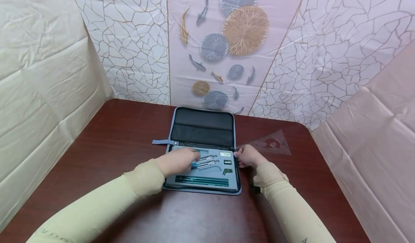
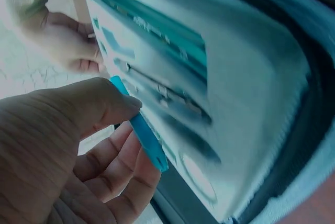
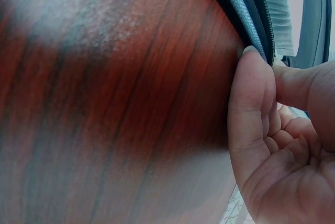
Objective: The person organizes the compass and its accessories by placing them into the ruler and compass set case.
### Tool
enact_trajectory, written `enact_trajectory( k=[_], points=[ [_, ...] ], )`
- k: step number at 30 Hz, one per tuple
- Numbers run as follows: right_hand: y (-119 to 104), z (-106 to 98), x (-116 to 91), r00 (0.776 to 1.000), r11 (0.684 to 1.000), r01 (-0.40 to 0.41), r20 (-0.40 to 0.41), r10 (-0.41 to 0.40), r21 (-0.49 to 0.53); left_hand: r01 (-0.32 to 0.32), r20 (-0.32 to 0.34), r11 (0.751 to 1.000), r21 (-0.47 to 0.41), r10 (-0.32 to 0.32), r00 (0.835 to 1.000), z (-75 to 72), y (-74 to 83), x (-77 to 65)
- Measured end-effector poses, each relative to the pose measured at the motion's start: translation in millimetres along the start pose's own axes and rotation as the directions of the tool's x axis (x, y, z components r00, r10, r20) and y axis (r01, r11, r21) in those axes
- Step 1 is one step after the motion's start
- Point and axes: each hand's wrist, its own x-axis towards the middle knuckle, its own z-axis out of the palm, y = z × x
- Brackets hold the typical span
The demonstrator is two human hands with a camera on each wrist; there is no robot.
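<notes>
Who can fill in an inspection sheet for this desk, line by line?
Surface: dark red-brown wooden table, glossy.
Job's things: open grey zip-up drawing-instrument case lying flat; light blue plastic tool above its tray.
Clutter: clear plastic set square right of the case.
Grippers: left hand pinches the blue tool; right hand pinches the case's right edge.
Cables: nothing seen.
Surroundings: patterned sheets behind and beside.

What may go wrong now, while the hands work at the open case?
1. The left hand pinches a thin blue tool only between thumb and fingers, so it might slip back into the tray.
2. The right hand holds just the case's zipper edge; the case could slide on the smooth table.
</notes>
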Motion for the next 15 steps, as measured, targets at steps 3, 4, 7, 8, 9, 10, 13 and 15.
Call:
enact_trajectory(
  k=[3, 4, 7, 8, 9, 10, 13, 15],
  points=[
    [0, 0, -1, 1.000, 1.000, 0.000, -0.011, -0.001, -0.012, -0.022, 0.015, 1.000, -0.004, 0.022, 1.000, 2.9, 7.4, 4.8],
    [-1, 0, -1, 1.000, 1.000, 0.000, -0.012, 0.000, -0.017, -0.026, 0.018, 1.000, 0.000, 0.026, 0.999, 3.6, 9.8, 6.2],
    [0, 1, 1, 1.000, 1.000, -0.002, -0.015, 0.002, -0.027, -0.040, 0.011, 0.999, -0.005, 0.040, 0.999, 5.1, 16.6, 9.2],
    [0, 1, 1, 1.000, 1.000, -0.005, -0.013, 0.004, -0.025, -0.044, 0.005, 0.999, -0.001, 0.044, 0.999, 5.6, 18.5, 10.2],
    [0, 1, 2, 1.000, 1.000, -0.007, -0.012, 0.006, -0.023, -0.047, 0.000, 0.999, -0.002, 0.047, 0.999, 5.9, 20.4, 11.3],
    [0, 1, 2, 1.000, 1.000, -0.007, -0.012, 0.007, -0.024, -0.051, -0.003, 0.999, -0.001, 0.051, 0.999, 6.4, 22.1, 12.6],
    [1, 0, 2, 1.000, 1.000, -0.002, -0.009, 0.002, -0.028, -0.057, -0.007, 0.998, 0.009, 0.057, 0.998, 7.9, 26.6, 17.1],
    [1, -1, 1, 1.000, 0.999, 0.005, -0.007, -0.005, -0.032, -0.059, -0.004, 0.998, 0.015, 0.059, 0.998, 8.9, 29.7, 20.5]
  ],
)
